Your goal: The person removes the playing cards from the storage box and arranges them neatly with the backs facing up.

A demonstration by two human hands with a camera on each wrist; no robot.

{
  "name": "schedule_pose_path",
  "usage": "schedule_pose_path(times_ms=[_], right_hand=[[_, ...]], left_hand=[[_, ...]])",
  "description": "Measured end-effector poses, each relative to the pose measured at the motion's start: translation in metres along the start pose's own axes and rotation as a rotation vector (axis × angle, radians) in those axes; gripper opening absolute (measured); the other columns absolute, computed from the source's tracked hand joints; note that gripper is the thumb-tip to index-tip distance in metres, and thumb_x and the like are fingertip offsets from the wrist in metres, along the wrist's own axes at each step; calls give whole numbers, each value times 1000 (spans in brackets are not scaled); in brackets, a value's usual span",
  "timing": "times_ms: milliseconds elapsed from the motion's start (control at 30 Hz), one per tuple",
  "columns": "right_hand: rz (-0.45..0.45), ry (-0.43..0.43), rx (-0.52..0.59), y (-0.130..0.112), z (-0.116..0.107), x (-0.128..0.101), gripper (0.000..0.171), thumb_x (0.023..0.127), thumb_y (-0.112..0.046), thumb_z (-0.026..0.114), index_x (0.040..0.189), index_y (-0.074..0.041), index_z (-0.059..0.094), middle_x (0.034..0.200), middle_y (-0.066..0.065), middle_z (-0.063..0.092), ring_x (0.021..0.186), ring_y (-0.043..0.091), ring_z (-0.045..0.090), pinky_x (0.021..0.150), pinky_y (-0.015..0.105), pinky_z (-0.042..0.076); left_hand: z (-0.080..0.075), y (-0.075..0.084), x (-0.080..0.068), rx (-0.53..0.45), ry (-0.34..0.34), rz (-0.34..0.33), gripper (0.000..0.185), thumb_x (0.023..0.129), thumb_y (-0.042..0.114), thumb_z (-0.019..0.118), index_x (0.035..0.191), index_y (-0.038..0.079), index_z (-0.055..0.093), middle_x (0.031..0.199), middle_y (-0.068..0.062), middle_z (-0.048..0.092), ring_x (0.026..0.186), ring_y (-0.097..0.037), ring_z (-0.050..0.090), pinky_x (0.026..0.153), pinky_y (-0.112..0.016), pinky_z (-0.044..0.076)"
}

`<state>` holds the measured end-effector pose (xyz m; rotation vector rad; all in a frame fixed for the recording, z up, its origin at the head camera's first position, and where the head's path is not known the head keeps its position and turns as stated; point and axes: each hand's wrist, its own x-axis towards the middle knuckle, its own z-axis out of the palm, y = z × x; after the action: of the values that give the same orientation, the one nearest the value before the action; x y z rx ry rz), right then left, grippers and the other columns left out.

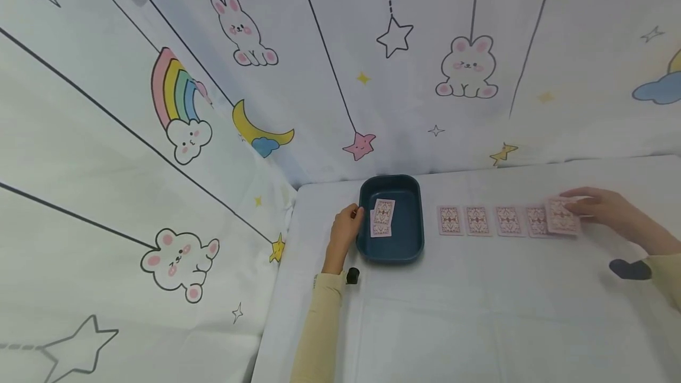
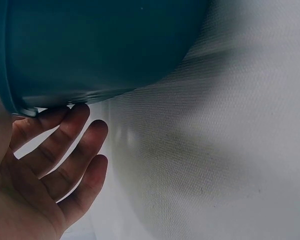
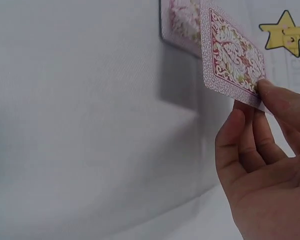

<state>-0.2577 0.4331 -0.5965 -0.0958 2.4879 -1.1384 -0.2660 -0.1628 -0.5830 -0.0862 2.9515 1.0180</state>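
Four cards (image 1: 492,220) lie on the white tablecloth (image 1: 479,312).

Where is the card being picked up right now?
In the head view the card is at the right end of the card row, pinched by the right hand, lifted off the table.

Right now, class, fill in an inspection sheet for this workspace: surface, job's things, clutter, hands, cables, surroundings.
Surface: white table.
Job's things: blue tray holding face-down cards; row of cards beside it.
Clutter: nothing seen.
Hands: left hand touches the tray's rim, fingers straight; right hand pinches a lifted card.
Cables: nothing seen.
Surroundings: cartoon cloth backdrop.
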Motion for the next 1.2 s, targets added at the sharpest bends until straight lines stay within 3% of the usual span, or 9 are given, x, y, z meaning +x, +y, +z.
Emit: schedule_pose_path(times_ms=[67, 133, 167, 267, 500, 667, 900, 1200], right_hand=[[-1, -5, -16, 1, -2, -3, 68, 103, -46, 51, 146, 5, 37, 149, 36, 32, 95, -22, 42, 81, 31, 57], [-6, -11, -42, 2, -4, -5, 66, 104, -44, 51, 145, 6, 37, 148, 38, 33, 109, 1, 57, 84, 39, 56], [1, -15, -55, 3, -5, -5, 66, 104, -44, 50, 145, 6, 36, 148, 39, 33, 116, 17, 58, 86, 46, 54], [-5, -17, -81, 5, -8, -6, 65, 105, -42, 50, 144, 7, 35, 146, 43, 33, 126, 60, 38, 90, 64, 46], [43, -10, -62, 10, -9, -8, 69, 104, -43, 49, 142, 11, 30, 142, 48, 27, 126, 67, 27, 92, 75, 30], [69, 12, -137, 7, -8, -4, 69, 103, -47, 50, 139, 10, 37, 138, 49, 31, 122, 67, 33, 89, 72, 39], [21, 93, -238, -1, -3, -4, 53, 105, -33, 48, 135, 11, 43, 128, 50, 39, 114, 67, 41, 81, 69, 44], [3, 203, -300, -11, 10, -10, 40, 99, -17, 56, 117, 18, 53, 101, 38, 61, 92, 54, 59, 73, 59, 48]], left_hand=[[1, -1, 0, 5, 1, -1, 29, 105, 37, 48, 93, 13, 60, 82, -4, 60, 67, -17, 51, 58, -28, 38], [1, -1, 0, 7, 3, 1, 29, 105, 37, 48, 93, 13, 61, 82, -5, 61, 67, -17, 52, 58, -29, 39], [1, -1, 1, 7, 5, 2, 29, 105, 37, 49, 93, 13, 61, 83, -5, 61, 68, -18, 52, 58, -29, 39], [0, 0, 1, 9, 9, 2, 29, 105, 37, 48, 94, 13, 61, 84, -5, 62, 68, -18, 52, 59, -30, 40], [0, 0, 2, 12, -3, -2, 28, 105, 36, 49, 95, 13, 62, 85, -5, 62, 68, -17, 52, 58, -29, 39], [1, 0, 1, 13, -5, 0, 29, 105, 36, 48, 96, 13, 62, 85, -5, 63, 68, -17, 52, 58, -29, 39], [-3, 4, 3, 3, 8, 10, 30, 105, 37, 48, 94, 13, 61, 84, -5, 62, 68, -17, 52, 59, -29, 39], [1, 1, -1, 2, -1, -19, 30, 105, 38, 48, 93, 13, 60, 81, -4, 60, 66, -16, 51, 57, -28, 38]])
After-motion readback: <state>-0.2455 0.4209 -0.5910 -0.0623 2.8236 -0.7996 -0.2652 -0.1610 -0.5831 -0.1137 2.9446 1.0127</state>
